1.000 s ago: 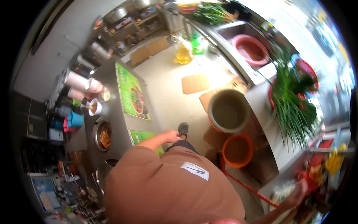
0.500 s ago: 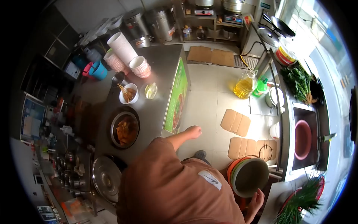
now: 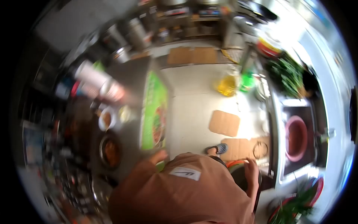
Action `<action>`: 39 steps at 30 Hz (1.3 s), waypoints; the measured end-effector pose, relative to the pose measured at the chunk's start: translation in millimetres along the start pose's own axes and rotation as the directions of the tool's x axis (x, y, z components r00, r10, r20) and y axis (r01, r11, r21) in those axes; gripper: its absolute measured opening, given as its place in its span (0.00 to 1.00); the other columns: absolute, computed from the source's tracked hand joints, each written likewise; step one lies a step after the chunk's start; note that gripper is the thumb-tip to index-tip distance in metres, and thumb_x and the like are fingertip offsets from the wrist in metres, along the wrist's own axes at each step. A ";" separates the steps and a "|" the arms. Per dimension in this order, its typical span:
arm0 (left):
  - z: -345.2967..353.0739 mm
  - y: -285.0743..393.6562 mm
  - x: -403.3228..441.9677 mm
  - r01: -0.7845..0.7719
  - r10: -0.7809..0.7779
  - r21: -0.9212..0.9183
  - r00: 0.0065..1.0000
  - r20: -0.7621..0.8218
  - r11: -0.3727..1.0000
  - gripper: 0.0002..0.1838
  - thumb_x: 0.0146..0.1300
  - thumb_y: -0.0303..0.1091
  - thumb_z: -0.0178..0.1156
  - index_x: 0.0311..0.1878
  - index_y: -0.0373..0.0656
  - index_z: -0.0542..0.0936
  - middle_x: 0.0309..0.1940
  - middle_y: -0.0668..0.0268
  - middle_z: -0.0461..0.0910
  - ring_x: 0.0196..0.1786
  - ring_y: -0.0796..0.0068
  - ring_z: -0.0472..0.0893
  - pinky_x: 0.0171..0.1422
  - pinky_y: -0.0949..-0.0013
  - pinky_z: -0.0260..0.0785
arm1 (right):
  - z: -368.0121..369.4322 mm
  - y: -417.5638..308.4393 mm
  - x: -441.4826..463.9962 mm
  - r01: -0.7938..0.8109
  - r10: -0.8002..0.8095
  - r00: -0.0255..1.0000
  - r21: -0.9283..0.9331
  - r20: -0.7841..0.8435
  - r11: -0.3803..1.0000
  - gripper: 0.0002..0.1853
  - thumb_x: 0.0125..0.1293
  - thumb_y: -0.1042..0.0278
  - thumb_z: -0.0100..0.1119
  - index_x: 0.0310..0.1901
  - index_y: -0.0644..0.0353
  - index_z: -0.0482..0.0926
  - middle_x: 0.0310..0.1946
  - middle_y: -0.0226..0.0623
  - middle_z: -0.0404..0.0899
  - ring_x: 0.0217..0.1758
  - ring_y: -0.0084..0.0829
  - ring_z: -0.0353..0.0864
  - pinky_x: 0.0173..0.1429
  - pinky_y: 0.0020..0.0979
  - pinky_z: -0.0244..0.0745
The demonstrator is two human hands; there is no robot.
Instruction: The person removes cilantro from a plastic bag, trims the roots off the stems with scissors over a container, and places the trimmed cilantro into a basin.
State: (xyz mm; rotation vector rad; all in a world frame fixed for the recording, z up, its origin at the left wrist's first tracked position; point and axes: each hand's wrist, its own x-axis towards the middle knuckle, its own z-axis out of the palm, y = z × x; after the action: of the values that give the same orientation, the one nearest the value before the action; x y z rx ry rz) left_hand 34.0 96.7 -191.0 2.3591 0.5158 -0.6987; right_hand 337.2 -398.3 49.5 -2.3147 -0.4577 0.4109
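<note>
My left hand (image 3: pixel 159 156) is blurred beside the near corner of the steel counter (image 3: pixel 126 143), close to its green picture panel (image 3: pixel 154 114). Its fingers are too smeared to read. My right hand (image 3: pixel 251 168) hangs over the dark round bucket (image 3: pixel 238 176), which my arm and shirt partly cover. The fingers there look loosely stretched, and nothing shows in them; I cannot tell whether they touch the rim. On the counter are a white cup of brown food (image 3: pixel 107 119), a pan of orange-brown food (image 3: pixel 111 151) and stacked paper cups (image 3: pixel 91 79).
Cardboard pieces (image 3: pixel 224 123) lie on the pale floor (image 3: pixel 188 104). An oil jug (image 3: pixel 226 85) and a green bottle (image 3: pixel 247 82) stand near the right-hand shelving. A pink basin (image 3: pixel 296 138) sits in the sink, with leafy greens (image 3: pixel 287 74) behind it.
The view has swung and blurred, with the counter now further left. My left hand has drawn back toward my body; my right hand has come forward over the bucket. A slippered foot now shows ahead.
</note>
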 end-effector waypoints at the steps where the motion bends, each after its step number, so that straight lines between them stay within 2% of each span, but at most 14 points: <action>1: -20.0 9.7 4.7 0.035 -0.050 0.157 0.994 0.092 0.987 0.20 0.63 0.43 0.55 0.36 0.33 0.85 0.41 0.41 0.82 0.45 0.42 0.82 0.50 0.46 0.73 | -7.6 4.0 11.3 -0.050 0.051 0.998 0.026 -0.044 0.998 0.14 0.65 0.72 0.59 0.51 0.66 0.80 0.45 0.50 0.81 0.47 0.49 0.81 0.51 0.40 0.76; 2: -35.2 9.4 21.3 0.164 -0.197 0.209 0.970 0.146 0.964 0.20 0.62 0.44 0.57 0.41 0.34 0.85 0.44 0.41 0.82 0.49 0.43 0.81 0.54 0.48 0.73 | -20.5 0.8 25.4 -0.022 0.024 0.998 0.030 -0.059 0.999 0.14 0.65 0.71 0.60 0.51 0.64 0.81 0.46 0.49 0.81 0.45 0.48 0.82 0.50 0.39 0.77; 3: -33.8 -12.6 40.2 0.069 -0.092 0.231 0.991 0.094 0.971 0.21 0.61 0.46 0.58 0.42 0.36 0.85 0.42 0.42 0.83 0.47 0.43 0.82 0.54 0.49 0.73 | -32.7 0.3 39.1 -0.074 0.077 0.995 0.045 -0.067 0.996 0.14 0.66 0.72 0.61 0.52 0.65 0.81 0.44 0.48 0.81 0.42 0.41 0.84 0.47 0.35 0.78; 4: -57.5 25.2 52.8 0.412 -0.408 -0.115 0.911 0.051 0.904 0.19 0.61 0.45 0.58 0.42 0.37 0.85 0.40 0.46 0.84 0.43 0.47 0.84 0.51 0.53 0.75 | -39.1 13.9 54.0 -0.073 0.079 0.993 0.076 -0.087 0.994 0.14 0.65 0.71 0.61 0.52 0.64 0.81 0.44 0.48 0.81 0.43 0.43 0.84 0.47 0.36 0.78; 7: -118.1 107.7 102.6 0.440 -0.471 -0.307 0.881 -0.031 0.844 0.17 0.62 0.43 0.60 0.40 0.39 0.86 0.38 0.51 0.85 0.38 0.56 0.86 0.47 0.57 0.77 | -65.6 36.4 87.3 -0.076 0.077 0.986 0.015 -0.148 0.997 0.13 0.65 0.69 0.61 0.50 0.62 0.82 0.46 0.48 0.81 0.45 0.50 0.82 0.50 0.42 0.77; 8: -112.8 83.3 143.8 0.248 -0.292 -0.287 0.949 -0.121 0.925 0.14 0.67 0.34 0.58 0.52 0.38 0.81 0.28 0.65 0.81 0.25 0.74 0.79 0.23 0.71 0.69 | -77.1 37.9 94.0 -0.052 0.042 0.984 -0.053 -0.171 0.997 0.13 0.65 0.69 0.61 0.50 0.63 0.82 0.46 0.49 0.81 0.46 0.52 0.81 0.50 0.43 0.77; 9: -124.7 103.7 159.0 0.241 -0.278 -0.264 0.954 -0.111 0.934 0.14 0.67 0.34 0.58 0.52 0.38 0.81 0.28 0.65 0.81 0.25 0.74 0.79 0.23 0.71 0.69 | -82.3 43.6 97.3 -0.075 0.066 0.980 -0.042 -0.186 0.996 0.13 0.65 0.69 0.61 0.50 0.63 0.82 0.46 0.49 0.81 0.46 0.52 0.81 0.50 0.43 0.77; 14: -182.5 271.5 245.5 0.042 -0.058 -0.405 0.998 -0.029 0.914 0.21 0.68 0.35 0.59 0.59 0.32 0.77 0.38 0.62 0.83 0.35 0.75 0.82 0.37 0.70 0.75 | -100.0 65.9 106.7 -0.147 0.164 0.944 0.079 -0.285 0.986 0.13 0.64 0.69 0.61 0.49 0.64 0.82 0.45 0.50 0.81 0.47 0.51 0.81 0.51 0.43 0.77; 19: -220.5 376.2 330.2 -0.131 0.137 -0.050 0.982 0.131 0.990 0.22 0.67 0.39 0.60 0.59 0.36 0.78 0.46 0.55 0.85 0.49 0.65 0.84 0.56 0.64 0.75 | -89.7 88.7 89.1 -0.369 0.428 0.844 0.230 -0.324 0.901 0.14 0.66 0.68 0.60 0.50 0.64 0.81 0.44 0.49 0.81 0.48 0.50 0.81 0.52 0.42 0.76; 26: -250.2 502.0 459.1 -0.435 0.405 0.091 0.883 0.238 0.896 0.20 0.67 0.40 0.58 0.57 0.37 0.80 0.46 0.53 0.85 0.50 0.60 0.84 0.57 0.63 0.74 | -104.7 88.8 128.2 -0.571 0.629 0.656 0.270 -0.418 0.775 0.15 0.67 0.67 0.58 0.51 0.65 0.81 0.46 0.50 0.81 0.51 0.49 0.81 0.56 0.41 0.75; 30: -276.5 588.2 499.0 -0.645 0.652 -0.101 0.753 0.087 0.758 0.14 0.68 0.35 0.57 0.49 0.37 0.83 0.44 0.52 0.84 0.47 0.56 0.84 0.53 0.61 0.75 | -125.3 72.2 177.6 -0.591 0.639 0.624 0.263 -0.449 0.762 0.14 0.68 0.65 0.58 0.50 0.64 0.81 0.47 0.49 0.81 0.51 0.49 0.81 0.56 0.39 0.76; 32: -295.7 639.7 494.2 -0.821 0.810 -0.065 0.571 -0.135 0.568 0.09 0.67 0.30 0.57 0.45 0.37 0.83 0.40 0.54 0.83 0.42 0.54 0.83 0.47 0.61 0.75 | -130.4 62.6 199.7 -0.593 0.669 0.597 0.318 -0.442 0.739 0.13 0.67 0.68 0.59 0.50 0.63 0.81 0.45 0.48 0.81 0.49 0.47 0.81 0.53 0.38 0.76; 35: -310.1 698.3 514.3 -0.880 0.808 -0.085 0.464 -0.363 0.467 0.08 0.67 0.24 0.56 0.46 0.35 0.82 0.42 0.54 0.81 0.45 0.57 0.82 0.52 0.63 0.74 | -124.1 54.8 216.1 -0.602 0.676 0.589 0.319 -0.443 0.733 0.13 0.66 0.69 0.60 0.50 0.64 0.81 0.44 0.47 0.81 0.48 0.46 0.82 0.52 0.39 0.76; 39: -306.3 749.2 589.7 -0.713 0.513 -0.344 0.687 -0.515 0.611 0.17 0.73 0.32 0.51 0.58 0.32 0.77 0.54 0.51 0.80 0.58 0.56 0.78 0.65 0.61 0.68 | -102.7 50.9 219.0 -0.642 0.730 0.538 0.357 -0.421 0.679 0.12 0.66 0.70 0.60 0.49 0.64 0.81 0.43 0.47 0.81 0.47 0.47 0.81 0.53 0.39 0.76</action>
State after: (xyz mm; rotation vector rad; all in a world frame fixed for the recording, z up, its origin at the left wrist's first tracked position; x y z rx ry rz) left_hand 987.3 -143.0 0.4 1.9207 -0.0270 0.2211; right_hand 584.3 -398.4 48.8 -2.2269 0.7980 0.1215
